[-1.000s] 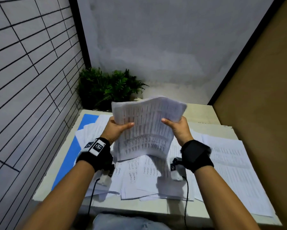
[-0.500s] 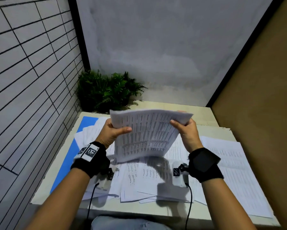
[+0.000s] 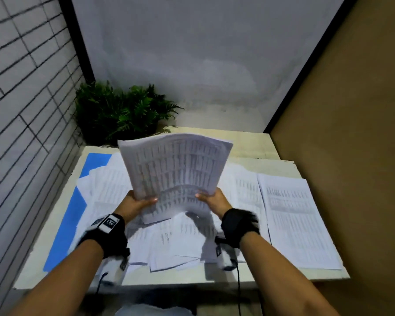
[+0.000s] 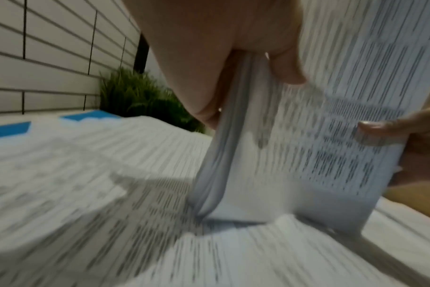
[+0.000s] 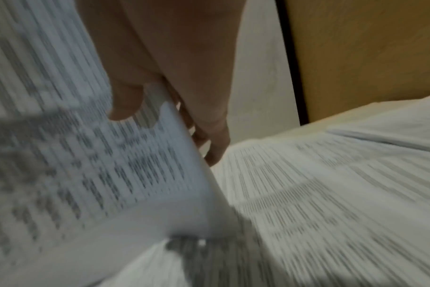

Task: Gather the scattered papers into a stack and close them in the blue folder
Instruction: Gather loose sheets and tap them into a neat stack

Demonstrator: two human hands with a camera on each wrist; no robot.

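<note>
Both hands, left hand [image 3: 135, 205] and right hand [image 3: 214, 199], are now gripping the white printed paper stack [image 3: 176, 165] lower down, standing it upright on the desk's [image 3: 249, 144] loose sheets [image 3: 176, 245]; squaring edges, blue folder [image 3: 65, 226] waiting left.

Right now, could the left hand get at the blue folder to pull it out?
Probably not yet. The left hand grips the bundle of papers together with the right hand, and loose sheets lie over most of the blue folder; only its left strip shows.

White papers [image 3: 176, 165] with grey print rows; blue folder [image 3: 64, 226].
</note>
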